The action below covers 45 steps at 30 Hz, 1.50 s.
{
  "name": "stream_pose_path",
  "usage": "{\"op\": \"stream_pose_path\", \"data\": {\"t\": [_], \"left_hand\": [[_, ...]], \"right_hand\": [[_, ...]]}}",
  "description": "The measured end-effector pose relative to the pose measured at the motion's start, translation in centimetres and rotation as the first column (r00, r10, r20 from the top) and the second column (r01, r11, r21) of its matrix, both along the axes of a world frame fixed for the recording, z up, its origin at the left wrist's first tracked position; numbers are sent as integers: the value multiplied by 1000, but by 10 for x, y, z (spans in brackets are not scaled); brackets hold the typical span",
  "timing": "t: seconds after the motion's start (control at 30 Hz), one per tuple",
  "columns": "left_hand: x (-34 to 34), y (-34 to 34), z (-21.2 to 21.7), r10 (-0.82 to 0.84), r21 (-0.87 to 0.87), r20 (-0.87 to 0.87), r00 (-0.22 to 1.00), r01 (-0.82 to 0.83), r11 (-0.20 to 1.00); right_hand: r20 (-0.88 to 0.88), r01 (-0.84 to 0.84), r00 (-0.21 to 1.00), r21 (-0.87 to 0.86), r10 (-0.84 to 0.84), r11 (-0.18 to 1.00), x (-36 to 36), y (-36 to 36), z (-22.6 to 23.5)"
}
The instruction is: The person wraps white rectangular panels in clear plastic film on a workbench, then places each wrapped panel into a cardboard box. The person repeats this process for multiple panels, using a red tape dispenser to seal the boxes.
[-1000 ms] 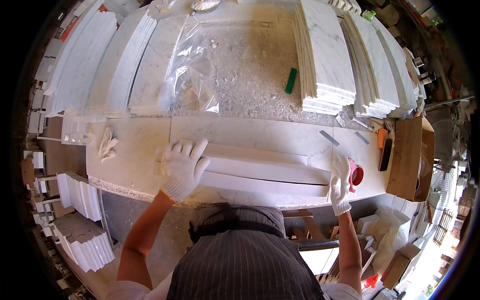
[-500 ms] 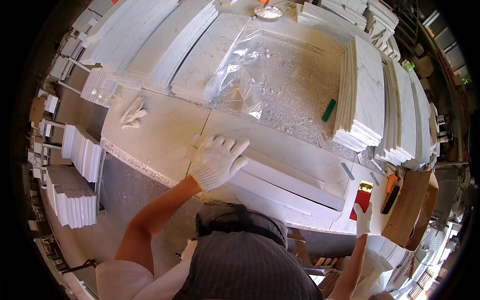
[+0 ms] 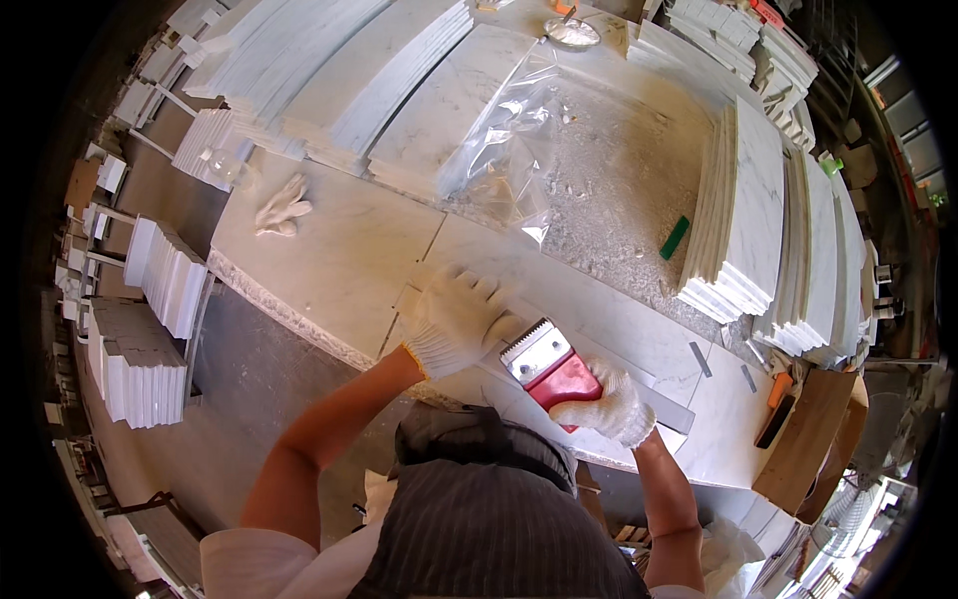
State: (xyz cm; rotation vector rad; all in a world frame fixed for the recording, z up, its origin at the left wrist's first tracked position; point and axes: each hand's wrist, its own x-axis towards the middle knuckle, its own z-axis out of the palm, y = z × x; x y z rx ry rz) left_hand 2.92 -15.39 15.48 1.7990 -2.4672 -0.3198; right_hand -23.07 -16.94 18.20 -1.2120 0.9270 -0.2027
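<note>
Readable text, labels, numbers, signs: none. Red tool (image 3: 565, 382), near: no lettering legible on its faces. Small red item (image 3: 766, 13), far right: may carry print, but too small and blurred at this range to tell.

And here's the left hand (image 3: 457, 317) in its white knitted glove, right by the centre of the dial, palm down, fingers splayed towards one o'clock! Its bare left forearm (image 3: 344, 409) slants in from between seven and eight, elbow bent well out, a short white sleeve (image 3: 261, 559) higher up the arm. Over at four o'clock, the right hand (image 3: 609, 404), white-gloved too, curls into a grip, thumb towards nine, while the bare right forearm (image 3: 667, 489) rises steeply from five, wrist turned inward.
</note>
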Motion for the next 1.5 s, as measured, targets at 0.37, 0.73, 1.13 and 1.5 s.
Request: {"op": "stream_pose_path", "data": {"t": [0.37,0.73,1.13,1.5], "left_hand": [[7,36,20,621,631,-775,119,198,750],[-20,36,34,713,712,-673,194,-89,696],[100,28,9,576,469,-813,-85,-683,560],[134,38,-168,839,742,-541,61,-434,510]], "right_hand": [[17,-76,997,54,76,996,1,-3,6],[-98,-169,982,-54,163,984,2,-10,15],[-172,-262,950,6,259,965,16,-31,31],[-165,-244,965,-272,205,931,57,-30,28]]}}
